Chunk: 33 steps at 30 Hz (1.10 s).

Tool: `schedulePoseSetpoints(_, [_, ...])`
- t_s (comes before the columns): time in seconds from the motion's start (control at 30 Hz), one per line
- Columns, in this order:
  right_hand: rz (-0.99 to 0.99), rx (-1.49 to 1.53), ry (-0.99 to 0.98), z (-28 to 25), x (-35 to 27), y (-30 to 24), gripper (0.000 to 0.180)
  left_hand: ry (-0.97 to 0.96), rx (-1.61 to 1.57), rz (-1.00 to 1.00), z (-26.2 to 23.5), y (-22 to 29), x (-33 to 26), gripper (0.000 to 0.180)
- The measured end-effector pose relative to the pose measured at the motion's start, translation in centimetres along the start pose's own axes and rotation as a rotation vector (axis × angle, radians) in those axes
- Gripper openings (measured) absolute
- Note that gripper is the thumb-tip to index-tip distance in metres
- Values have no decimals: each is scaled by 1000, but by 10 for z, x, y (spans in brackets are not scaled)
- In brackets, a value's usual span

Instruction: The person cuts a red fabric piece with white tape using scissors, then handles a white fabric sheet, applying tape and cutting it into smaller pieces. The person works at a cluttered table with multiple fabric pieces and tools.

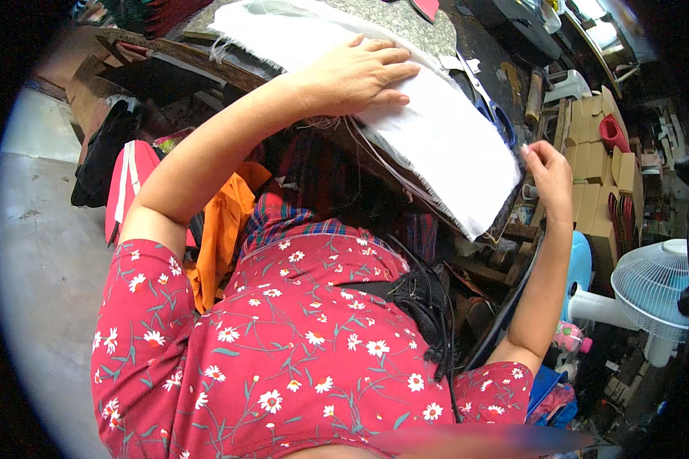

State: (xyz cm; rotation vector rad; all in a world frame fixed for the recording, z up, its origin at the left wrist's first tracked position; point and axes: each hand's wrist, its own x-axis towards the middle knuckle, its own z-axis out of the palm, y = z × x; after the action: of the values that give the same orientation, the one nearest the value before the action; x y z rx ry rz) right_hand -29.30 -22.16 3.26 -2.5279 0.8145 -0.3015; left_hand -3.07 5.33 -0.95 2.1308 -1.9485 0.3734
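A long strip of white cloth (448, 138) with frayed edges lies across the worktop, its near right corner hanging past the front edge. My left hand (360, 76) rests flat on the cloth, fingers stretched out and slightly apart. Off the cloth's right end, my right hand (550, 172) is raised with thumb and fingertips pinched together. Whatever is between those fingertips is too small to make out. Scissors with dark blue handles (501, 122) lie just beyond the cloth, close to my right hand.
A grey speckled slab (429, 30) sits under the cloth's far side. To the right are stacked cardboard boxes (589, 153), a red roll (612, 131) and a white-and-blue fan (654, 283). Orange cloth (223, 229) and a pink-red piece with white stripes (132, 172) are at the left.
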Motion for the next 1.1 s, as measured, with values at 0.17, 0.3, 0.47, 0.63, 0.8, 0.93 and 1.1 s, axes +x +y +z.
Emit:
schedulePoseSetpoints(0.17, [-328, -78, 149, 36, 26, -41, 20, -26, -40, -19, 7, -21, 1, 74])
schedulePoseSetpoints(0.3, [-302, -416, 200, 48, 34, -68, 25, -72, -54, -43, -2, -36, -3, 75])
schedulePoseSetpoints(0.47, [-80, -376, 21, 28, 37, -80, 34, -48, -50, -63, -6, -43, -13, 73])
schedulePoseSetpoints(0.63, [-56, -446, 153, 27, 52, -64, 31, 16, -19, -63, -4, -38, -15, 71])
schedulePoseSetpoints(0.8, [-259, -496, 326, 36, 61, -66, 32, 41, -34, -56, -9, -36, -17, 71])
schedulePoseSetpoints(0.93, [-565, -170, 387, 58, 43, -98, 42, 65, -48, -88, -8, -34, -16, 72])
schedulePoseSetpoints(1.1, [-878, -133, 169, 98, 22, -128, 48, 29, -99, -63, -9, -43, -12, 74])
